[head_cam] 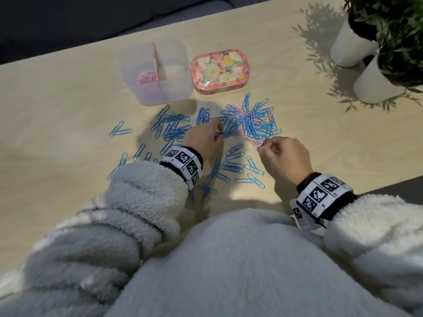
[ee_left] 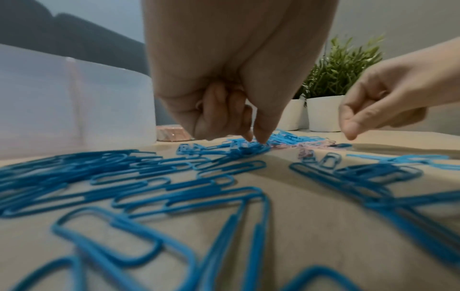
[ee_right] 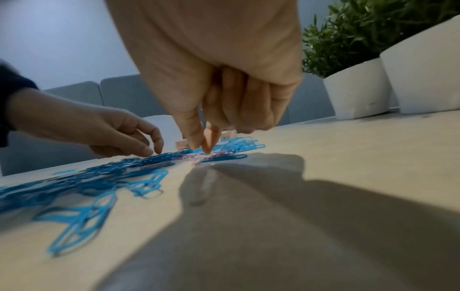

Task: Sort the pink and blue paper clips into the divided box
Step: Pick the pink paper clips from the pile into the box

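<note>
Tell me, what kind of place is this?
Probably a home or office room, not a workshop: a pale wooden table, potted plants in white pots, a grey sofa behind, and a floral tin.

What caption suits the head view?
Two hands pick through blue and pink paper clips beside a divided box.

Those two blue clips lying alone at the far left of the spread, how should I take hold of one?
Pinch one blue clip from above by its rounded end, thumb and fingers on the two long sides. It lies flat on the table, apart from the tangle, so the wire likely needs tipping up first.
</note>
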The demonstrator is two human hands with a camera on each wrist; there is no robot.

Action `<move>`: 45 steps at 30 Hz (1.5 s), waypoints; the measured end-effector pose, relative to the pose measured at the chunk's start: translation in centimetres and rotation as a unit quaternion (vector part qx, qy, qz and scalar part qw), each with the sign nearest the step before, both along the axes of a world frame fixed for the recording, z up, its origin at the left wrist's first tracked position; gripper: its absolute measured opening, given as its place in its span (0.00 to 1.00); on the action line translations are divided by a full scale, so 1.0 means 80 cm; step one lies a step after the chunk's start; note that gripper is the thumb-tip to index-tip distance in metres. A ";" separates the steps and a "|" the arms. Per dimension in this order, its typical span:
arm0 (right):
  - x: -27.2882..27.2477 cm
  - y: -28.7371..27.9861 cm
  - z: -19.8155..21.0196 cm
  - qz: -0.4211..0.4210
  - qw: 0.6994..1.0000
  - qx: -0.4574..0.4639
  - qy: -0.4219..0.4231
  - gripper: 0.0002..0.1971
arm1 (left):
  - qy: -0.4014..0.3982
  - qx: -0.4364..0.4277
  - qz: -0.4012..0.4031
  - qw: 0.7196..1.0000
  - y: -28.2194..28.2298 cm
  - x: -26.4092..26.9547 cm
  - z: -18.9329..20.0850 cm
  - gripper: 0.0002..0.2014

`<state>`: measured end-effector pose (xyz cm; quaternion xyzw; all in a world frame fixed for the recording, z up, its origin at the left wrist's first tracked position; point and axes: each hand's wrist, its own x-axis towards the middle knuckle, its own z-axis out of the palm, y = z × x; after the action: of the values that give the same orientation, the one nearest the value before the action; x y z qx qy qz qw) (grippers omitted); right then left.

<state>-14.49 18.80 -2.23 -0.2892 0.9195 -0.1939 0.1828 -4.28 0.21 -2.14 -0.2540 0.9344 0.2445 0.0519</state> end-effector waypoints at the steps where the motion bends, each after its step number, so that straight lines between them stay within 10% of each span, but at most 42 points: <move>1: -0.002 -0.004 -0.001 -0.016 1.000 0.005 0.003 0.11 | 0.005 0.003 -0.017 1.000 0.005 0.000 0.002 0.09; 15: -0.002 -0.023 -0.006 0.061 0.998 0.010 0.017 0.04 | -0.011 0.088 0.034 0.995 0.008 -0.003 -0.009 0.07; 30: -0.004 -0.043 -0.015 0.051 0.994 0.026 -0.097 0.06 | 0.071 0.375 0.150 0.912 -0.024 0.002 0.008 0.10; 45: -0.065 -0.152 0.090 0.054 0.899 -0.251 -0.356 0.08 | 0.194 0.177 0.299 0.917 -0.166 -0.006 0.079 0.11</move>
<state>-19.71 6.60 4.96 -0.2868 0.6968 -0.4980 0.4292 -4.76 -13.07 4.19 -0.4558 0.7482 0.4542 -0.1619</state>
